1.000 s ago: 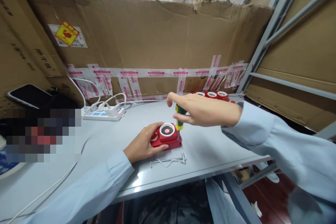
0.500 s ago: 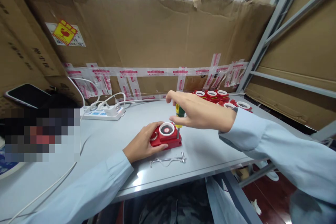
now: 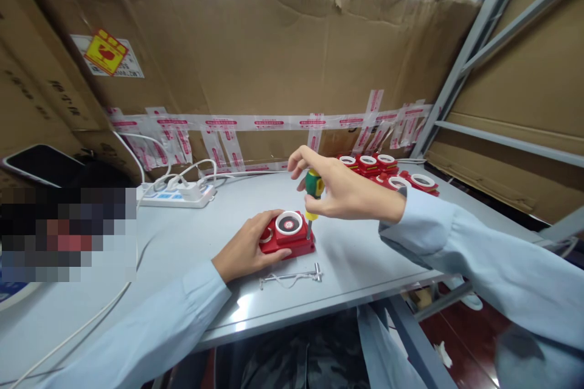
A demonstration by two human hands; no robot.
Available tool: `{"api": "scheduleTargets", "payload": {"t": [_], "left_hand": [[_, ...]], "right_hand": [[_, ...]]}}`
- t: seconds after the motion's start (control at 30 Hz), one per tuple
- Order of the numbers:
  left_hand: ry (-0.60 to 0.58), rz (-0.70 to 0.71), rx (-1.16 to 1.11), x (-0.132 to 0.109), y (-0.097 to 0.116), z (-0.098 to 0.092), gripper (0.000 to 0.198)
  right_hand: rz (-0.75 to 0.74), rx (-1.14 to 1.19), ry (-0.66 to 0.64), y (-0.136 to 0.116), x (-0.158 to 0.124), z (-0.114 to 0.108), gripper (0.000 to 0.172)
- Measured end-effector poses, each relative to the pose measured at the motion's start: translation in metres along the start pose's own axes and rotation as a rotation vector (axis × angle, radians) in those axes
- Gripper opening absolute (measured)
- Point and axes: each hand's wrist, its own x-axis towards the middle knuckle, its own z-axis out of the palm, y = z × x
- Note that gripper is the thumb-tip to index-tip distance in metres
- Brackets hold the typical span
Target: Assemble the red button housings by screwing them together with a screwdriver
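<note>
A red box (image 3: 296, 248) with a white-ringed round disc on top lies on the grey table. My left hand (image 3: 249, 244) wraps round its left side, thumb along the front, and holds it against the tabletop. In my right hand (image 3: 349, 189) is a green and yellow screwdriver (image 3: 314, 183), its handle between thumb and fingers. The shaft points down, its tip at the box's right end beside the ring; any screw under it is too small to see. Just in front of the box lies a small T-shaped metal hammer (image 3: 317, 272) with a white cord.
Several similar red boxes (image 3: 367, 165) stand at the back right. A white power strip (image 3: 194, 196) with plugs and cables is at the back left, near a phone (image 3: 43, 164). A cardboard wall (image 3: 255, 55) closes off the rear, and a metal rack (image 3: 456, 67) rises at right.
My right-hand fingers have shifted and opened a little round the screwdriver handle, showing more of it. The left hand and the red box hold their place on the table.
</note>
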Motion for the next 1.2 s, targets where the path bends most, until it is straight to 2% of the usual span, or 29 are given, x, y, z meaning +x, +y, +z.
{"api": "scheduleTargets", "payload": {"t": [0.07, 0.17, 0.33, 0.5, 0.63, 0.73, 0.87, 1.03, 1.2], "left_hand": [[0.000, -0.003, -0.002, 0.000, 0.000, 0.000, 0.058], [0.004, -0.003, 0.005, 0.000, 0.001, 0.000, 0.057], [-0.007, -0.010, 0.010, 0.000, 0.001, 0.000, 0.058], [-0.004, -0.012, 0.011, 0.000, 0.001, 0.000, 0.058], [-0.008, -0.011, 0.004, 0.000, 0.001, 0.000, 0.057], [0.001, -0.010, -0.007, 0.000, 0.001, 0.000, 0.058], [0.013, -0.003, -0.006, 0.000, 0.001, 0.000, 0.057], [-0.001, -0.003, 0.002, 0.000, 0.001, 0.000, 0.058], [0.011, -0.007, 0.016, -0.001, 0.000, 0.000, 0.059]], "right_hand": [[0.026, -0.015, -0.001, 0.000, -0.001, 0.000, 0.039], [0.077, -0.073, 0.036, 0.001, -0.002, 0.000, 0.030], [0.053, -0.035, 0.021, 0.002, -0.005, -0.002, 0.049], [0.144, -0.186, 0.075, 0.002, -0.006, -0.003, 0.038], [0.052, -0.045, 0.030, 0.001, -0.007, -0.007, 0.046], [0.005, -0.031, 0.003, 0.002, -0.008, -0.007, 0.036], [0.048, -0.003, 0.038, 0.003, -0.008, -0.002, 0.027], [0.055, 0.240, 0.038, 0.003, -0.010, 0.006, 0.042], [0.137, 0.301, 0.200, 0.009, -0.013, 0.018, 0.031]]}}
